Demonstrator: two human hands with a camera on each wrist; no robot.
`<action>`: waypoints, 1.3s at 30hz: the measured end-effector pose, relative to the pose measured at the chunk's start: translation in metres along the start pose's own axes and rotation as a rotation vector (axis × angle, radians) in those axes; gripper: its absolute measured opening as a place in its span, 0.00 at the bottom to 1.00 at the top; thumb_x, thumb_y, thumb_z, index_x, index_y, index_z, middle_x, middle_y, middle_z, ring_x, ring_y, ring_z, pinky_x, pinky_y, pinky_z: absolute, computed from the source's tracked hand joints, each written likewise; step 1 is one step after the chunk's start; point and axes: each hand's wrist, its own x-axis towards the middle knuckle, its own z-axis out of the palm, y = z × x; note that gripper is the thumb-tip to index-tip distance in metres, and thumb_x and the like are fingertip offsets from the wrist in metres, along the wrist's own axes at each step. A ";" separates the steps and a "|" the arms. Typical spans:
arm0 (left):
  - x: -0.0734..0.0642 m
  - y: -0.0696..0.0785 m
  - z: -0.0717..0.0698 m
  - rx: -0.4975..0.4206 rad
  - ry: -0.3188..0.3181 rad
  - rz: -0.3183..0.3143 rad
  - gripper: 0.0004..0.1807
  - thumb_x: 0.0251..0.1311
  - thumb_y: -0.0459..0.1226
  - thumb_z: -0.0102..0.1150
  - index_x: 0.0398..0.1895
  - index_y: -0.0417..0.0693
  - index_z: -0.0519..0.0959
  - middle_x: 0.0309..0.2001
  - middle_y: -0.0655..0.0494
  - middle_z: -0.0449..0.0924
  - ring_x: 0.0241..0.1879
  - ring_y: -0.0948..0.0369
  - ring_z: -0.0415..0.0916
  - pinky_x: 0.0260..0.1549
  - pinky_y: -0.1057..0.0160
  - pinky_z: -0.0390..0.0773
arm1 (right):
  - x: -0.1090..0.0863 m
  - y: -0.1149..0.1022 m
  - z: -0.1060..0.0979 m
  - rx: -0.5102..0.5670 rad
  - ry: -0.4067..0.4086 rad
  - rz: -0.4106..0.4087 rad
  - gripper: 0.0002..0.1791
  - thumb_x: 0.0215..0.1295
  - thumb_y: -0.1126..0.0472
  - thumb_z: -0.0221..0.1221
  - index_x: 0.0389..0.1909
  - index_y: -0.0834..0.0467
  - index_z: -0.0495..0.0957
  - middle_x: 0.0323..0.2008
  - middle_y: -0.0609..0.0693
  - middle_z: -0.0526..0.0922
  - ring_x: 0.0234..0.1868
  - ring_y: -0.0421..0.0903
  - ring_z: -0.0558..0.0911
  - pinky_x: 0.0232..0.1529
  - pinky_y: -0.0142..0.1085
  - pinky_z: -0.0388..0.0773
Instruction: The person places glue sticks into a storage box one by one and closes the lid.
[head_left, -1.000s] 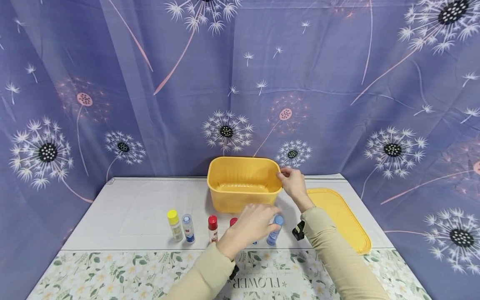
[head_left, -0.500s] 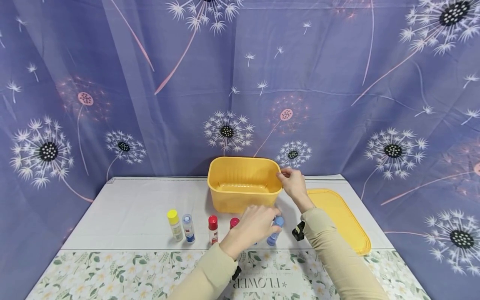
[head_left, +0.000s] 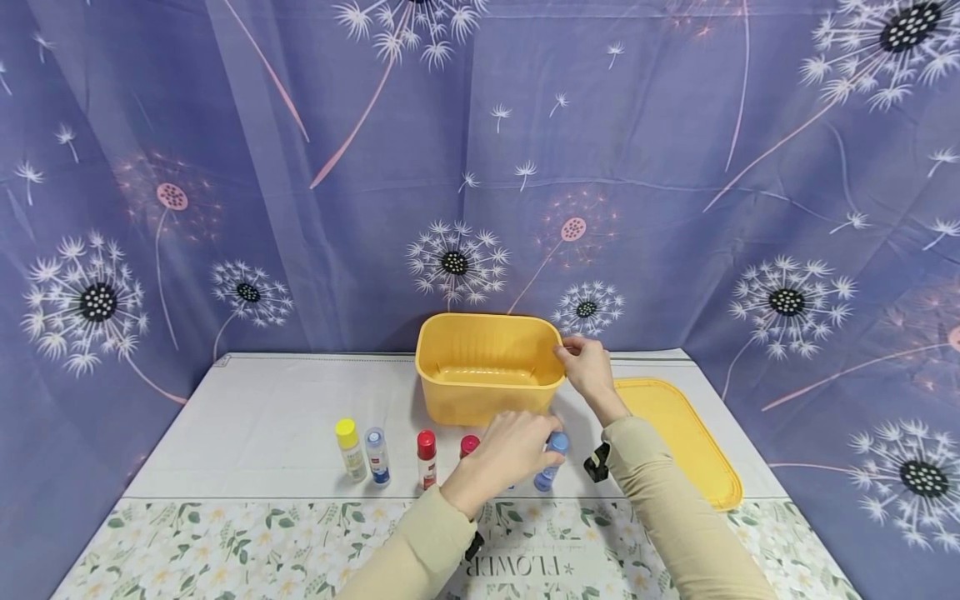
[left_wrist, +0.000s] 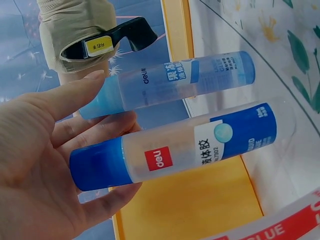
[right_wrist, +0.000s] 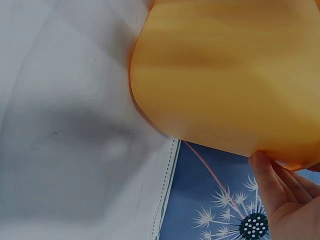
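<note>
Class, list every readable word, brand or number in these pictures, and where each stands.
"deli": dark-blue-capped bottle; light-blue bottle.
"液体胶": dark-blue-capped bottle.
"7302": dark-blue-capped bottle.
"GLUE": red label, left wrist view.
"FLOWER": tablecloth, upside down.
Too small, blurred or cut off: yellow tag, remaining bottle print.

There's deli, white on red, on the blue-capped bottle [left_wrist: 170, 145], with 液体胶 and 7302 alongside! Deli too, in dark letters, on the light-blue bottle [left_wrist: 170, 82] to its right. GLUE across a red-labelled bottle [left_wrist: 270, 225] at left, and near side, upside down, FLOWER on the flowered cloth [head_left: 300, 542]; its smaller line's unreadable.
</note>
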 end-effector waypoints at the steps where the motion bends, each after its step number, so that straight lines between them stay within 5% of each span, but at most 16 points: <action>1: 0.000 0.000 0.000 0.001 0.000 0.000 0.10 0.56 0.50 0.69 0.34 0.59 0.81 0.20 0.69 0.68 0.20 0.68 0.66 0.20 0.67 0.64 | 0.000 0.000 0.000 0.000 0.000 0.000 0.14 0.67 0.58 0.60 0.47 0.63 0.83 0.39 0.58 0.86 0.38 0.52 0.85 0.38 0.42 0.80; 24: 0.000 0.001 -0.002 -0.018 -0.012 -0.003 0.10 0.57 0.50 0.68 0.34 0.58 0.80 0.19 0.68 0.68 0.20 0.67 0.66 0.18 0.67 0.63 | 0.000 0.001 -0.001 0.004 -0.002 0.001 0.14 0.67 0.58 0.60 0.47 0.62 0.83 0.39 0.58 0.86 0.38 0.52 0.84 0.37 0.41 0.80; 39: 0.002 0.004 -0.039 -0.119 0.005 0.073 0.09 0.59 0.46 0.67 0.33 0.53 0.79 0.24 0.69 0.71 0.25 0.70 0.70 0.26 0.72 0.70 | 0.000 0.001 0.000 0.013 -0.008 0.009 0.14 0.68 0.57 0.60 0.46 0.63 0.83 0.39 0.58 0.86 0.37 0.52 0.84 0.36 0.41 0.80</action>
